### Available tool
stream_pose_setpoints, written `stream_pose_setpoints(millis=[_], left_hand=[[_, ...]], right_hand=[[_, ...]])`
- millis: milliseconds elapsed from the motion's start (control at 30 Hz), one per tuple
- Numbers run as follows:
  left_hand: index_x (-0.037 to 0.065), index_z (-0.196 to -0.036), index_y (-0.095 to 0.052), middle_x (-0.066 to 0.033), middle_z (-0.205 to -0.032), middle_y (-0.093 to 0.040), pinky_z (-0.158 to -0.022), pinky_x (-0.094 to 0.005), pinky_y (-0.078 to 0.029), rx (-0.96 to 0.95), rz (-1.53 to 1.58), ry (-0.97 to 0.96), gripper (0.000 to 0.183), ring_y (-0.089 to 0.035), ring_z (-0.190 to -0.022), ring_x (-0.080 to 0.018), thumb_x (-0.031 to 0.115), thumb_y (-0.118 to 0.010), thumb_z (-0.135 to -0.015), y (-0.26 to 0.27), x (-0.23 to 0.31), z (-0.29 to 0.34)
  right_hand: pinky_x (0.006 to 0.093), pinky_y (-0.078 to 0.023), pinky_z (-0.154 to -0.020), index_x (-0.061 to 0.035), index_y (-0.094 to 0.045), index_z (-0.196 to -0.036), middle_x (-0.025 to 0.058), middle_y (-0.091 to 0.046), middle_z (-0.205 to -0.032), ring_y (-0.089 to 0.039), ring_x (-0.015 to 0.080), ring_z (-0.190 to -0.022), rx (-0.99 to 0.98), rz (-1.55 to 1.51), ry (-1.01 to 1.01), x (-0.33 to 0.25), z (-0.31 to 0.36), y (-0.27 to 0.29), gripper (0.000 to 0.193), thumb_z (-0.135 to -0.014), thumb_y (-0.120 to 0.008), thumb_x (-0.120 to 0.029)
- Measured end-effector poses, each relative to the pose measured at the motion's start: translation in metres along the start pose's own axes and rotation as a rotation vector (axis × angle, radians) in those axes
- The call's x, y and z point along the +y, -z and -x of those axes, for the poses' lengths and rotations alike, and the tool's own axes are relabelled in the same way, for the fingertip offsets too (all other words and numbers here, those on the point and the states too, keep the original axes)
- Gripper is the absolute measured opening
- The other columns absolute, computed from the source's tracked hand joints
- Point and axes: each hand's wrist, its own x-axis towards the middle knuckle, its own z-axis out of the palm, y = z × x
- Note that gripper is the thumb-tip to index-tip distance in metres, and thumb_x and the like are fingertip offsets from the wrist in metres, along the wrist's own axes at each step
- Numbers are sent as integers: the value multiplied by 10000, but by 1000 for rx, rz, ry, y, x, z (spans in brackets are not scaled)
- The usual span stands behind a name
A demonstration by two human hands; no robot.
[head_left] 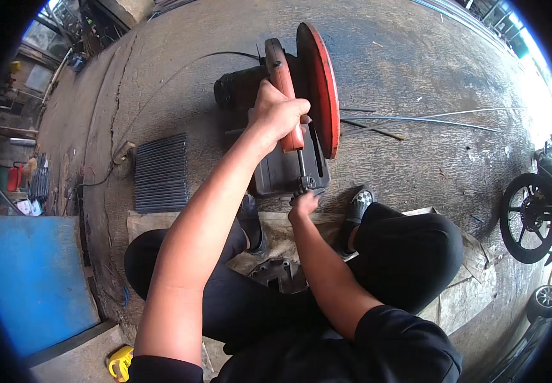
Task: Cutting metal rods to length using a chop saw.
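A cut-off saw stands on the floor in front of me, with a dark base [272, 175], a dark motor [241, 86] and a large red round blade guard [319, 89]. My left hand [279, 115] is closed around its red handle [294, 139]. Below the handle, a threaded clamp screw [302, 165] runs toward me at the front of the base. At that screw's near end my right hand [304, 204] is closed on the dark clamp crank, whose shape is partly hidden by the fingers. The blade itself is hidden behind the guard.
Left of the saw lies a neat row of dark metal rods [161, 172]. Long thin rods [435, 120] stretch across the floor to the right. A dark metal part [279, 274] rests between my legs. A blue panel [33, 274], a yellow tool [120, 362] and a motorcycle wheel [531, 218] are farther aside.
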Motion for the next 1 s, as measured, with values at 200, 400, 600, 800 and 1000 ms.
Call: stream_pose_setpoints(millis=[200,400,600,800,1000], left_hand=[[-124,-1028,-332,-153,-732,-568,-438,-350,-531,81,-39,-62,406,-633,-565,-225,-21,-586,-729,-6,1,4],[-119,-985,-372,-148,-740,-573,-463,-333,-535,68,-84,-26,426,-643,-552,-212,-2,-629,-666,-4,3,2],[-137,-969,-402,-147,-764,-580,-463,-345,-539,87,-114,-14,347,-655,-602,-220,4,-605,-725,-4,4,4],[-169,-1099,-333,-205,-819,-587,-460,-325,-538,113,-90,-26,556,-649,-558,-227,19,-636,-673,-6,2,3],[-169,-1082,-410,-276,-887,-617,-590,-361,-572,212,-159,-11,556,-685,-697,-306,77,-660,-651,-11,-1,0]], right_hand=[[418,-520,-680,39,-625,-1058,196,-654,-1011,-655,319,-857,70,129,-324,-4,-16,-1,539,-958,-430,-453],[420,-524,-700,25,-613,-1107,167,-655,-1036,-653,313,-885,-46,149,-419,-2,-33,-3,543,-962,-413,-458],[406,-532,-664,44,-599,-1097,156,-657,-999,-662,296,-821,-102,43,-433,11,-49,-2,553,-962,-422,-462],[450,-538,-653,58,-590,-999,139,-643,-915,-652,273,-828,-129,-21,-475,11,-52,1,461,-956,-459,-381],[419,-417,-960,147,-437,-1246,302,-524,-1234,-566,366,-1079,341,-81,243,-71,-29,4,440,-898,-498,-116]])
